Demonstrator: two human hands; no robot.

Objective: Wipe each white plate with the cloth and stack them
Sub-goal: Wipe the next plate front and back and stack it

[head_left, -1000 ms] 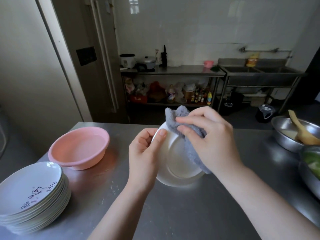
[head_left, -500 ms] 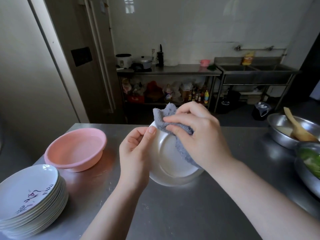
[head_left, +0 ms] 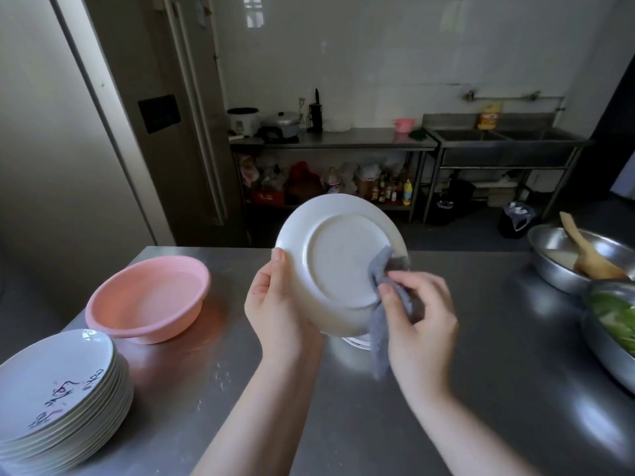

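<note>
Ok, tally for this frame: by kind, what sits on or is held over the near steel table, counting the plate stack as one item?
Pink basin: 1
Metal bowls: 2
Wooden spatula: 1
Grey cloth: 1
White plate, held up: 1
Stack of patterned plates: 1
Total: 7

A steel bench (head_left: 343, 424) carries everything here. Left of the hands sits a pink basin (head_left: 147, 300), and nearer still on that side — at the bench's edge — a stack of patterned plates (head_left: 62, 403). Right of the hands stand two metal bowls: the farther one (head_left: 553, 255) holds a wooden spatula (head_left: 587, 252), the nearer one (head_left: 611, 341) holds greens. Under the hands, another plate's rim (head_left: 355, 342) barely shows.
</note>
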